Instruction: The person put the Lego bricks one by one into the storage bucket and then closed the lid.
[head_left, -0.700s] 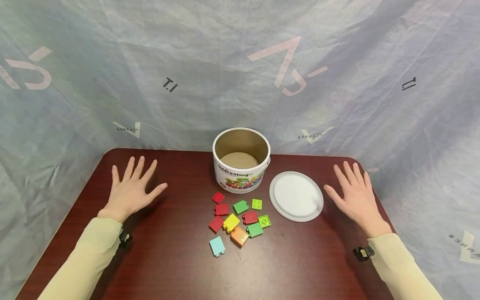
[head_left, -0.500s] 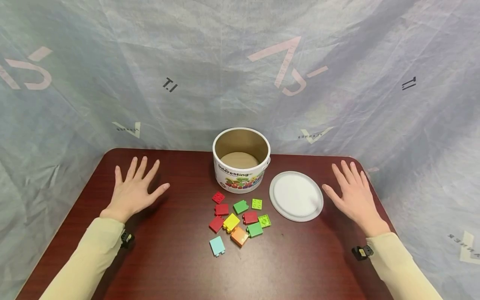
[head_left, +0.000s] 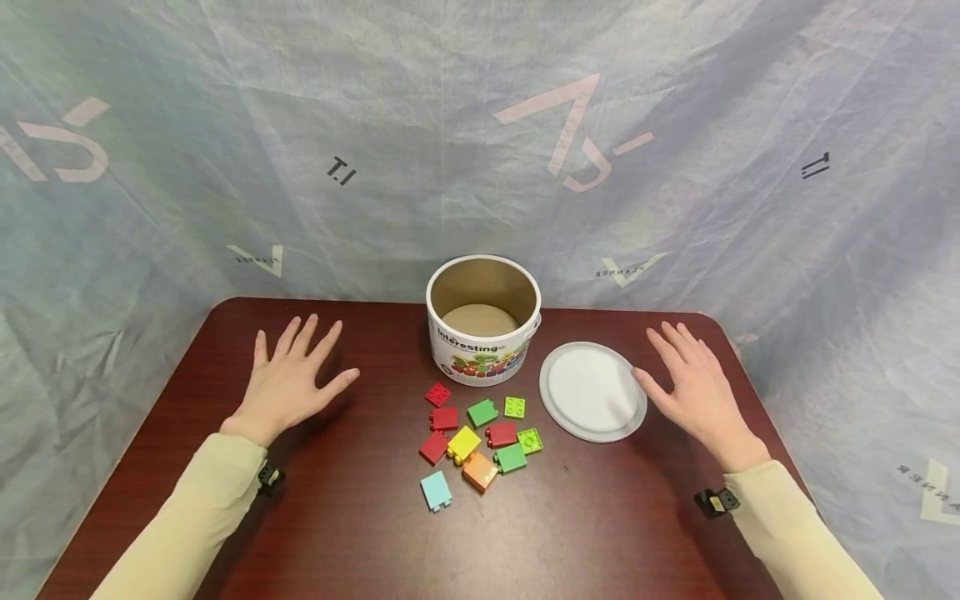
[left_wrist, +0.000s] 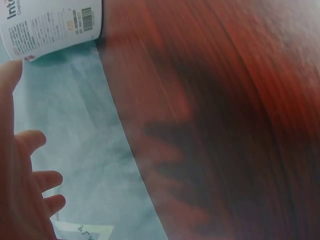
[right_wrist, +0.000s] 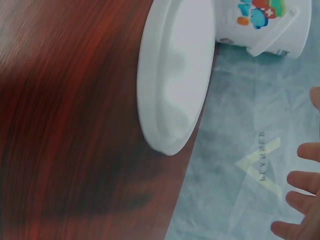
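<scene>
My left hand (head_left: 288, 387) is spread over the left side of the table, holding nothing. Over the right side is my right hand (head_left: 697, 396), fingers extended, its thumb close to the white round lid (head_left: 592, 392). At the back middle stands a white bucket (head_left: 480, 362) with its top uncovered and no bricks visible inside. In front of it lie several toy building bricks: a yellow brick (head_left: 463, 445), an orange brick (head_left: 480, 472), a light blue brick (head_left: 437, 491), red ones (head_left: 502, 433), green ones (head_left: 511, 458) and lime ones (head_left: 529, 441). Both wrist views show fingers apart from any object.
The dark red wooden table (head_left: 360, 525) ends at a grey fabric curtain (head_left: 420, 183) just behind the bucket. A white handle (right_wrist: 275, 32) hangs on the bucket's side in the right wrist view. Hand shadows fall on the wood.
Both hands have drifted inward, the left one to the right and the right one to the left, closer to the lid. Bucket, lid and bricks stay where they were.
</scene>
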